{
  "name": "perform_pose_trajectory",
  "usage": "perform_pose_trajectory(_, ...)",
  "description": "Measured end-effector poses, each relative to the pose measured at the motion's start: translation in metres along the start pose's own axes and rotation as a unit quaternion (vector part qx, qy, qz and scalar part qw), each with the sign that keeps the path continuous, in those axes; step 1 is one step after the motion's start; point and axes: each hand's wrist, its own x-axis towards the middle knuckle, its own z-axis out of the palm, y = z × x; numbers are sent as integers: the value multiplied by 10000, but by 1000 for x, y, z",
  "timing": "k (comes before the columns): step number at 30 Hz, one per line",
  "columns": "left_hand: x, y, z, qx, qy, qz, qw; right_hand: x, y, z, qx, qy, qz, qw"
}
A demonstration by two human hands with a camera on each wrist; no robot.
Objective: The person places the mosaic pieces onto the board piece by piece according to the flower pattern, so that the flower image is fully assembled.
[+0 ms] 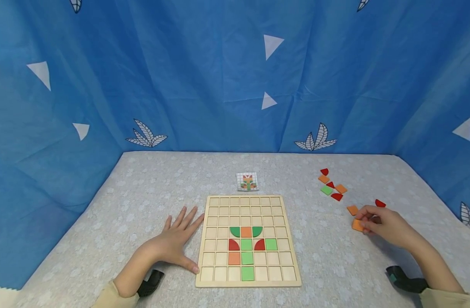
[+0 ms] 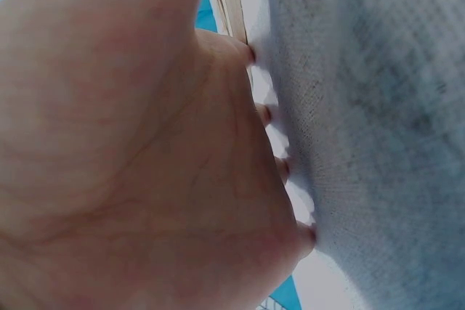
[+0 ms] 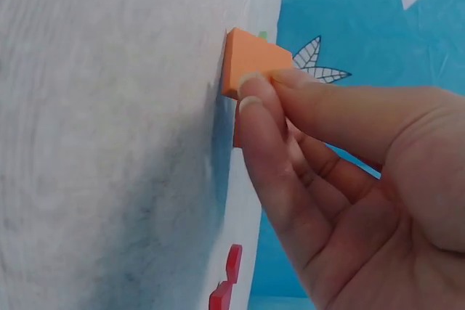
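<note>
My left hand [image 1: 175, 244] lies with fingers spread on the cloth, its fingertips and thumb at the left edge of the wooden grid board [image 1: 216, 284]. On the board sit green squares [image 1: 247, 273], orange squares [image 1: 246, 232], red quarter-rounds [image 1: 233, 245] and green quarter-rounds [image 1: 257, 231]. Off to the right, my right hand [image 1: 386, 224] pinches an orange square tile [image 3: 254, 57] between thumb and fingers, close to the tabletop. Just beyond it are another orange square [image 1: 352, 210] and a red quarter-round tile [image 1: 380, 203]. The left wrist view is mostly palm.
Behind the board lies a small pattern card [image 1: 247, 181] with a coloured design. Loose tiles, among them a green square [image 1: 326, 190] and a red triangle [image 1: 330, 185], are scattered at the back right. A blue curtain [image 1: 219, 77] hangs behind the table.
</note>
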Motion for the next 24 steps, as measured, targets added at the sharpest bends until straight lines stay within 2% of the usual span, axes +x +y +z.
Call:
perform_pose_trajectory(6,-1,1,0,28,-8,2,10000,3,-15,2,136,339,-88,9993)
perform_pose_trajectory(11,-2,1,-1,-5,27,35,10000,8,-43,13,543,577,-270,9965)
perform_pose_trajectory(19,-1,3,-2,-3,-8,27,10000,16,-81,42,829,540,-678,9928)
perform_pose_trajectory(24,-2,3,-3,-15,-7,50,10000,18,-101,59,1230,317,-905,9878)
